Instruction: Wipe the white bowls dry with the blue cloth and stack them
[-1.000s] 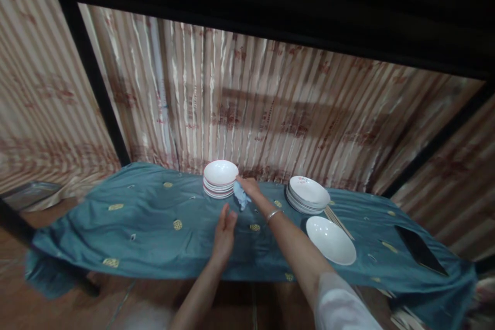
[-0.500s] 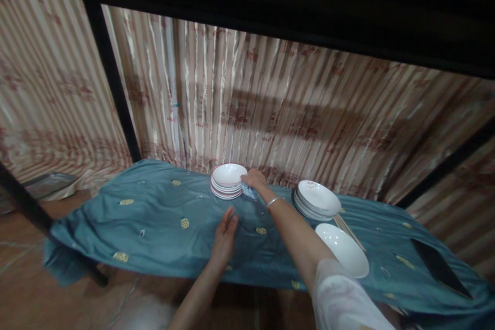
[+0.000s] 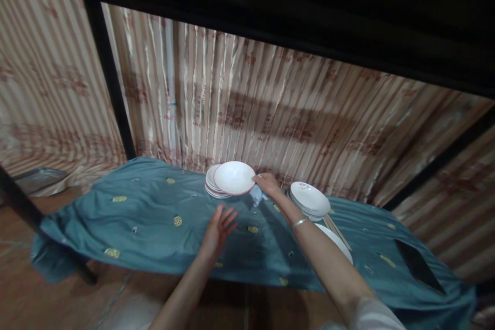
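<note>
One red-rimmed bowl (image 3: 234,177) is out of line with its stack (image 3: 211,186) near the back edge of the desk (image 3: 154,227), held in the right hand's (image 3: 268,184) grip with a blue cloth (image 3: 257,196); the rest, I see, lie piled. The left hand (image 3: 217,231), nearer the front edge, grasps nothing.

We've got the red-rimmed bowl (image 3: 234,177) by its edge in our right hand (image 3: 266,184), pale blue cloth (image 3: 257,196) bunched just below, bowl overlapping the stacked dishes (image 3: 215,195); our left hand (image 3: 217,228) hangs spread over the teal tablecloth (image 3: 149,229), floral bowl stack (image 3: 310,199) off to our right
</note>
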The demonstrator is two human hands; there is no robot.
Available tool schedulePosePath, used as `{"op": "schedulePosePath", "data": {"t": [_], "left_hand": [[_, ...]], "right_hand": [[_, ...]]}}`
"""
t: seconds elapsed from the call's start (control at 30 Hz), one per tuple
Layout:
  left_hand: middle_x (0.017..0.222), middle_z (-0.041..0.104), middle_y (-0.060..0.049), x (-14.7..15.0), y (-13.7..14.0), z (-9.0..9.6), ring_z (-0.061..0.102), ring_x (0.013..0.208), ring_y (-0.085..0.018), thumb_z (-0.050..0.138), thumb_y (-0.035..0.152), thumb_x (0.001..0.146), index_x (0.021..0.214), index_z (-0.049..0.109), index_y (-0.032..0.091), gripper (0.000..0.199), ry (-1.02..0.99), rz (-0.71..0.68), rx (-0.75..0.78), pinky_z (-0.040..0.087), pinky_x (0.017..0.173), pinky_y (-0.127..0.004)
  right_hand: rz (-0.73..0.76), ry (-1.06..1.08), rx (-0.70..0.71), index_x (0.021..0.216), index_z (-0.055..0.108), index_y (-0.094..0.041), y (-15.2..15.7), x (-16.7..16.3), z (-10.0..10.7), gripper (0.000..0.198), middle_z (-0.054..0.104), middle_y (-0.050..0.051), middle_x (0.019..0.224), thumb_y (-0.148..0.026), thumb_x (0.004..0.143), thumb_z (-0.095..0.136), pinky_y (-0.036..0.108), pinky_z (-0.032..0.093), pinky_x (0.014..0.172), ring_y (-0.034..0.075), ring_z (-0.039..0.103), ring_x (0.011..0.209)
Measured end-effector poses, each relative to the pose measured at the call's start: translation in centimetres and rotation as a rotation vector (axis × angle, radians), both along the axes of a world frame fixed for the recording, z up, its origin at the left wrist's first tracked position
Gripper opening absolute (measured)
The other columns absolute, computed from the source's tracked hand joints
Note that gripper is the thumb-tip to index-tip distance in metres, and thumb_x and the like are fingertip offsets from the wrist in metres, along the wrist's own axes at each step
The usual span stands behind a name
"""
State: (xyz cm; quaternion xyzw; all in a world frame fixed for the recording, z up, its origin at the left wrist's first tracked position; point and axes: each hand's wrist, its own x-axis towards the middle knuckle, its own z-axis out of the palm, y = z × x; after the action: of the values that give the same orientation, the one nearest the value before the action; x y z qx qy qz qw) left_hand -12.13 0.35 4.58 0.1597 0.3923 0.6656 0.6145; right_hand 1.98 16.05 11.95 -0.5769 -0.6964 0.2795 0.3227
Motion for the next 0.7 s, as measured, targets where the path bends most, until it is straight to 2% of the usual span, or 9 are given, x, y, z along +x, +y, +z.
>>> {"op": "schedulePosePath", "data": {"t": [0.13,0.23,0.33,0.4,0.47,0.53,0.6,0.63,0.7], "left_hand": [[0.131,0.058,-0.015,0.6,-0.6,0.3,0.062,0.112,-0.027,0.043,0.05,0.09,0.135,0.041,0.024,0.052,-0.027,-0.097,0.047,0.052,0.088,-0.046],[0.117,0.066,-0.013,1.5,-1.1,-0.7,0.069,0.094,-0.026,0.059,0.034,0.083,0.124,0.053,0.02,0.044,-0.005,-0.144,0.028,0.055,0.083,-0.045],[0.098,0.072,-0.01,2.4,-1.4,-2.0,0.069,0.073,-0.02,0.065,0.017,0.077,0.112,0.059,0.016,0.036,0.048,-0.121,-0.078,0.059,0.074,-0.04],[0.085,0.072,-0.008,3.0,-1.5,-2.8,0.067,0.064,-0.017,0.064,0.011,0.076,0.109,0.059,0.014,0.034,0.065,-0.107,-0.139,0.06,0.067,-0.038],[0.077,0.07,-0.006,3.4,-1.5,-3.4,0.066,0.058,-0.016,0.063,0.007,0.076,0.113,0.057,0.013,0.038,0.075,-0.105,-0.167,0.06,0.062,-0.036],[0.074,0.069,-0.005,3.8,-1.4,-3.8,0.065,0.056,-0.015,0.061,0.005,0.077,0.118,0.054,0.012,0.042,0.092,-0.104,-0.181,0.06,0.059,-0.035],[0.074,0.069,-0.005,4.1,-1.3,-4.2,0.066,0.057,-0.016,0.058,0.003,0.078,0.122,0.052,0.012,0.045,0.109,-0.107,-0.189,0.06,0.057,-0.033],[0.075,0.069,-0.005,4.3,-1.2,-4.4,0.066,0.057,-0.016,0.057,0.003,0.079,0.123,0.052,0.012,0.046,0.116,-0.107,-0.194,0.06,0.056,-0.032],[0.075,0.069,-0.004,4.6,-1.0,-4.8,0.066,0.058,-0.016,0.057,0.002,0.079,0.125,0.051,0.012,0.048,0.13,-0.106,-0.208,0.059,0.055,-0.032]], "right_hand": [[0.005,0.043,-0.075,0.052,0.057,-0.017,-4.4,4.1,-2.4,0.028,0.048,-0.004,0.042,-0.036,0.072,0.055,0.02,0.029,0.044,0.01,0.045,0.043],[0.004,0.096,-0.092,0.049,0.05,-0.019,-7.6,6.5,-5.2,0.033,0.041,-0.006,0.04,-0.042,0.071,0.056,0.021,0.024,0.044,0.009,0.039,0.042],[-0.004,0.087,-0.127,0.046,0.043,-0.021,-10.2,8.4,-7.7,0.041,0.036,-0.007,0.04,-0.051,0.072,0.053,0.022,0.024,0.045,0.009,0.036,0.043],[-0.015,0.013,-0.101,0.045,0.042,-0.021,-11.4,9.6,-8.5,0.047,0.036,-0.006,0.04,-0.056,0.075,0.049,0.023,0.025,0.047,0.01,0.037,0.044],[-0.052,-0.063,-0.024,0.049,0.049,-0.02,-12.3,10.6,-8.5,0.049,0.044,-0.003,0.045,-0.058,0.079,0.044,0.023,0.031,0.051,0.012,0.045,0.049],[-0.108,-0.099,0.054,0.069,0.063,-0.018,-12.9,11.3,-7.9,0.049,0.059,0.001,0.058,-0.058,0.085,0.039,0.025,0.04,0.06,0.017,0.057,0.061],[-0.139,-0.104,0.11,0.102,0.066,-0.017,-13.3,11.3,-7.5,0.05,0.07,0.007,0.085,-0.054,0.089,0.035,0.029,0.046,0.075,0.021,0.064,0.083],[-0.125,-0.105,0.132,0.117,0.06,-0.016,-13.4,11.0,-7.5,0.05,0.07,0.01,0.101,-0.051,0.091,0.034,0.032,0.047,0.083,0.023,0.064,0.096],[-0.018,-0.133,0.18,0.132,0.049,-0.013,-13.7,10.0,-8.0,0.052,0.059,0.015,0.129,-0.045,0.093,0.036,0.038,0.041,0.099,0.024,0.054,0.12]]}}
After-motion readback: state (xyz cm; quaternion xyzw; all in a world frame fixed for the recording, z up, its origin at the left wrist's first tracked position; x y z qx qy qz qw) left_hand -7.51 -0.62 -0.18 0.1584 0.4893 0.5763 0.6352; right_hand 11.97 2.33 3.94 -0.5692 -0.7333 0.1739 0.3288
